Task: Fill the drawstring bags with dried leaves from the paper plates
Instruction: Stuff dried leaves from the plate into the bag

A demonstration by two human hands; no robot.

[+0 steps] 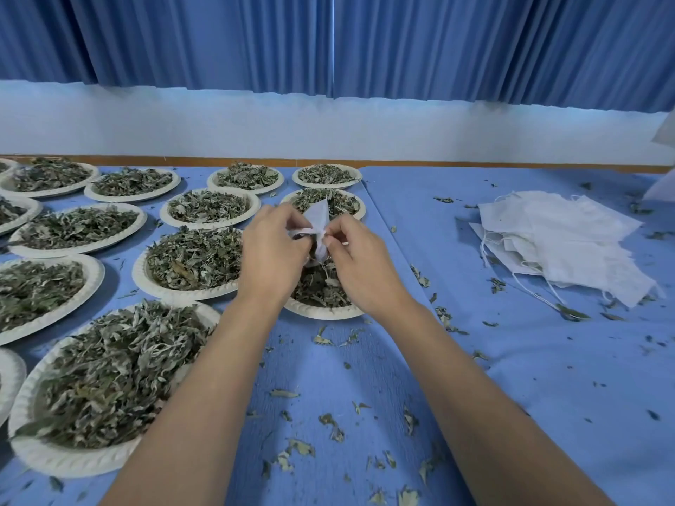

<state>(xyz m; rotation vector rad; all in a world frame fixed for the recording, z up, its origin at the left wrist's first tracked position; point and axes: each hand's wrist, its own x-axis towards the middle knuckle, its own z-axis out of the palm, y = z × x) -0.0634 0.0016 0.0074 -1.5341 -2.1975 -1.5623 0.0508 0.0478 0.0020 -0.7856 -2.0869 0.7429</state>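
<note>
Both of my hands hold one small white drawstring bag (318,220) in the air above a paper plate (323,311) of dried leaves (319,286). My left hand (272,246) grips the bag's left side with curled fingers. My right hand (359,257) pinches its right edge between thumb and fingers. Most of the bag is hidden between my hands, and I cannot see how much is inside it. The plate lies partly under my wrists.
Several more paper plates (31,458) heaped with dried leaves cover the left half of the blue table (511,359). A pile of white drawstring bags (562,242) lies at the right. Loose leaf bits (292,451) are scattered over the cloth. A blue curtain (328,42) hangs behind.
</note>
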